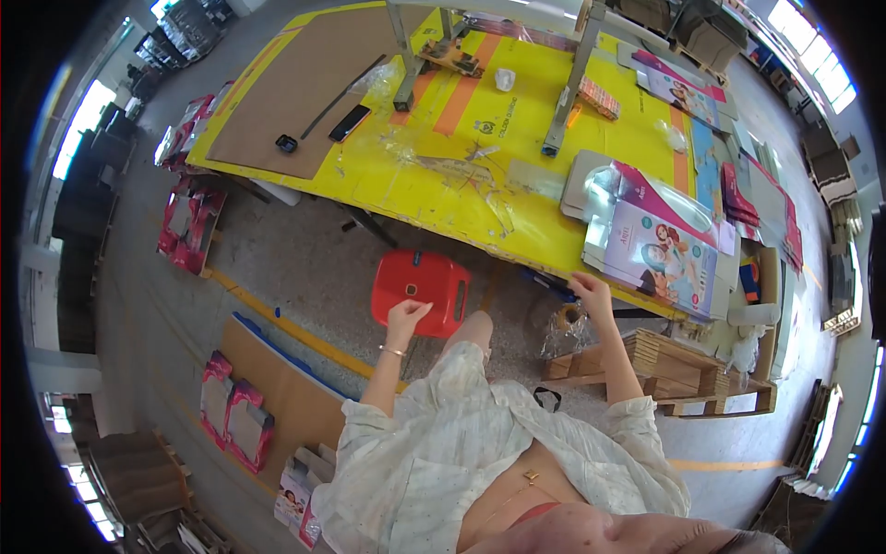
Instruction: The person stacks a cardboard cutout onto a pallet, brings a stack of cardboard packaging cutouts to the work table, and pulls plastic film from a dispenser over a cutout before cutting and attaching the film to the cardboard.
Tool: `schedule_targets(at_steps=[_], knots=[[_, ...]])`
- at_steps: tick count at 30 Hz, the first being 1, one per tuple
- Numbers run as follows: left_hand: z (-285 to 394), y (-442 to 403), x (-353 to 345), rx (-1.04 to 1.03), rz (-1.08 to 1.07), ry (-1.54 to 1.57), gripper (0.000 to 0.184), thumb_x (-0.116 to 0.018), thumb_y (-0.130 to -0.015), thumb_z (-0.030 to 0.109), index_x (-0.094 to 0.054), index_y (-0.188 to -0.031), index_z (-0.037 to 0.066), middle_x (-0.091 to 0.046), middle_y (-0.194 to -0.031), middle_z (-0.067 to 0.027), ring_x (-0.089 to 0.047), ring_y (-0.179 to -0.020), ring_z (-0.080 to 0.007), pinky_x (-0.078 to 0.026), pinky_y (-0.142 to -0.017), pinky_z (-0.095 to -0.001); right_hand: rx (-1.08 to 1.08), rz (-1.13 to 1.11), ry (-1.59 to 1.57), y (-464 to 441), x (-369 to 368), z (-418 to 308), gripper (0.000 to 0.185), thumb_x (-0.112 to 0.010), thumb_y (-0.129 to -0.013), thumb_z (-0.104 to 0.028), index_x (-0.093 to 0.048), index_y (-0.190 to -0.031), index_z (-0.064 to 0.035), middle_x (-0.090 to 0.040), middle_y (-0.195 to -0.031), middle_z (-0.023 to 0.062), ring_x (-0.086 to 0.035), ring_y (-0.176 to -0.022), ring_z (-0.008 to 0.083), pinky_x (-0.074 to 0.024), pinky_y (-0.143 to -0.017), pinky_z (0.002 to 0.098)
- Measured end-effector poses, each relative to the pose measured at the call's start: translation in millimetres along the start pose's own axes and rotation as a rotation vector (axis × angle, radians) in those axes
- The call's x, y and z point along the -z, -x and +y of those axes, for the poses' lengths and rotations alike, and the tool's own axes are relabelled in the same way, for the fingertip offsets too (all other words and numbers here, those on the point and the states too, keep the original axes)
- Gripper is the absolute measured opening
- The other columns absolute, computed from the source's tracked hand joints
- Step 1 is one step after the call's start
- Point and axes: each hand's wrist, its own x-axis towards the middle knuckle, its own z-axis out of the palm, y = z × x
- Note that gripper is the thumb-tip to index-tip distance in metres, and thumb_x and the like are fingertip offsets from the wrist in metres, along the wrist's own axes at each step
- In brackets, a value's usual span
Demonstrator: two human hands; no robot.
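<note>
My left hand [408, 319] hangs over the red plastic stool [420, 272], its fingers drawn together. My right hand [592, 294] is beside the front edge of the yellow-topped table [388, 197], with its fingers bent into a pinch. Whether either hand holds something small or thin is too small to tell. Nearest the right hand on the table lies a printed cardboard box [660, 258] with pictures of people. Below that hand, a roll of tape [567, 318] sits among clear plastic film.
A metal frame [574, 78] stands on the table, near a black phone [350, 123] and a tape measure [286, 144]. Wooden pallets [683, 369] are on the floor at right. Pink printed packs [235, 415] lie on a brown board at left.
</note>
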Motion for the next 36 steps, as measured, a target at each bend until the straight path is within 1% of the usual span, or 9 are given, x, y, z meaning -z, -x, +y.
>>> schedule_targets(at_steps=[1, 4, 5, 6, 8, 10, 15, 19, 36], knots=[[-34, 1, 13, 0.009, 0.033, -0.193, 0.022, -0.067, -0.068, 0.022, -0.062, -0.072, 0.001, -0.062, -0.070, -0.0079, -0.057, -0.066, -0.0133, -0.044, -0.062, -0.0251, -0.157, 0.045, 0.009, -2, 11, 33, 0.032, -0.063, -0.069, -0.018, -0.060, -0.096, -0.0008, -0.063, -0.080, 0.0113, -0.059, -0.071, 0.0154, -0.0449, -0.065, 0.0254], [-121, 30, 61, 0.148, -0.012, -0.680, 0.033, -0.064, -0.066, 0.037, -0.064, -0.072, 0.005, -0.062, -0.072, -0.0103, -0.060, -0.068, -0.0229, -0.045, -0.066, -0.0323, -0.166, 0.128, 0.182, 3, 24, 89, 0.031, -0.064, -0.067, -0.020, -0.061, -0.093, -0.0043, -0.063, -0.074, 0.0109, -0.059, -0.069, 0.0179, -0.0453, -0.065, 0.0280], [-115, 44, 72, 0.327, -0.131, -0.817, 0.030, -0.065, -0.065, 0.032, -0.063, -0.071, 0.003, -0.062, -0.074, -0.0129, -0.059, -0.070, -0.0250, -0.044, -0.066, -0.0335, -0.161, 0.136, 0.173, 2, 21, 97, 0.031, -0.064, -0.067, -0.020, -0.061, -0.093, -0.0043, -0.063, -0.074, 0.0109, -0.059, -0.069, 0.0179, -0.0453, -0.065, 0.0280], [-177, 45, 98, 0.340, -0.264, -0.998, 0.036, -0.061, -0.066, 0.037, -0.064, -0.080, 0.004, -0.061, -0.086, -0.0143, -0.058, -0.083, -0.0270, -0.044, -0.074, -0.0345, -0.173, 0.128, 0.191, 1, 17, 102, 0.032, -0.064, -0.066, -0.020, -0.061, -0.094, -0.0050, -0.061, -0.077, 0.0127, -0.059, -0.071, 0.0206, -0.0449, -0.067, 0.0296], [-201, 62, 120, 0.492, -0.170, -1.167, 0.043, -0.058, -0.066, 0.042, -0.063, -0.089, 0.006, -0.058, -0.099, -0.0148, -0.054, -0.095, -0.0265, -0.042, -0.081, -0.0339, -0.178, 0.129, 0.195, -7, 8, 106, 0.034, -0.065, -0.065, -0.021, -0.060, -0.095, -0.0057, -0.060, -0.081, 0.0145, -0.058, -0.073, 0.0233, -0.0446, -0.069, 0.0313], [-177, 68, 138, 0.580, -0.106, -1.179, 0.046, -0.059, -0.066, 0.044, -0.062, -0.092, 0.006, -0.056, -0.101, -0.0150, -0.053, -0.097, -0.0263, -0.042, -0.082, -0.0333, 0.058, 0.211, 0.422, -17, -2, 108, 0.046, -0.067, -0.063, -0.023, -0.055, -0.103, -0.0032, -0.055, -0.091, 0.0148, -0.056, -0.071, 0.0211, -0.0441, -0.068, 0.0294], [-115, 48, 145, 0.637, 0.079, -1.051, 0.048, -0.063, -0.063, 0.044, -0.062, -0.091, 0.004, -0.058, -0.099, -0.0146, -0.055, -0.093, -0.0263, -0.043, -0.079, -0.0327, 0.027, 0.070, 0.463, -55, -13, 115, 0.063, -0.072, -0.057, -0.027, -0.045, -0.108, -0.0050, -0.038, -0.109, 0.0263, -0.038, -0.101, 0.0428, -0.0354, -0.086, 0.0432], [-93, 19, 130, 0.466, 0.202, -0.893, 0.039, -0.069, -0.060, 0.041, -0.066, -0.081, 0.008, -0.062, -0.087, -0.0117, -0.059, -0.083, -0.0264, -0.045, -0.075, -0.0337, -0.089, 0.063, 0.549, -55, -25, 105, 0.065, -0.075, -0.052, -0.026, -0.046, -0.107, -0.0067, -0.026, -0.115, 0.0266, -0.027, -0.108, 0.0457, -0.0270, -0.092, 0.0463], [-117, 40, 87, 0.532, 0.028, -0.905, 0.047, -0.065, -0.061, 0.053, -0.066, -0.082, 0.011, -0.062, -0.089, -0.0085, -0.058, -0.087, -0.0245, -0.044, -0.077, -0.0343, -0.194, 0.023, 0.548, -68, -28, 116, 0.068, -0.078, -0.046, -0.032, -0.048, -0.103, -0.0096, -0.030, -0.116, 0.0260, -0.028, -0.109, 0.0409, -0.0268, -0.093, 0.0421]])
